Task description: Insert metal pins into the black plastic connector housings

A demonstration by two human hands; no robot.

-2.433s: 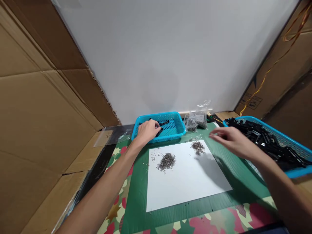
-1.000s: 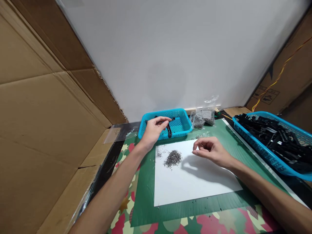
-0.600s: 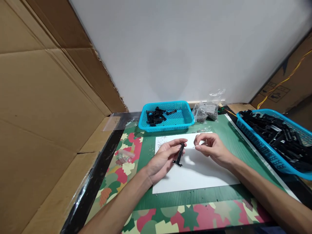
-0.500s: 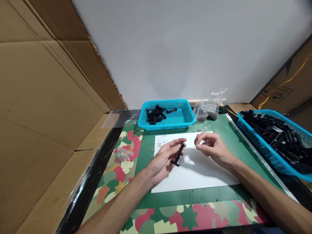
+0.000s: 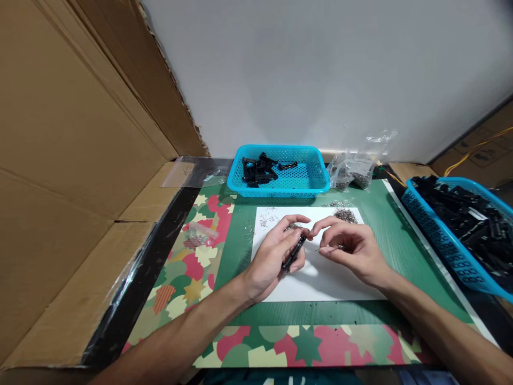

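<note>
A narrow black plastic part (image 5: 294,253) lies tilted across the fingers of my left hand (image 5: 276,254), which is closed around it above the white sheet (image 5: 320,283). Close on its right is my right hand (image 5: 352,248), thumb and fingers pinched on small thin metal pins (image 5: 340,247); their exact kind is too small to make out. The right index fingertip comes up to the upper end of the black part. A heap of small metal pins (image 5: 345,215) sits behind my right hand, and more loose pins (image 5: 267,219) are scattered at the sheet's back left.
A blue basket (image 5: 280,192) with several black parts stands at the back. Another blue basket (image 5: 449,256), heaped with black parts, is at the right. Plastic bags (image 5: 360,174) of small metal pieces lean near the wall. Cardboard (image 5: 80,160) walls the left side.
My right hand has moved left, up to the black part. My left hand has turned the part so another side faces up. The camera view has shifted, showing the metal heap more fully.
</note>
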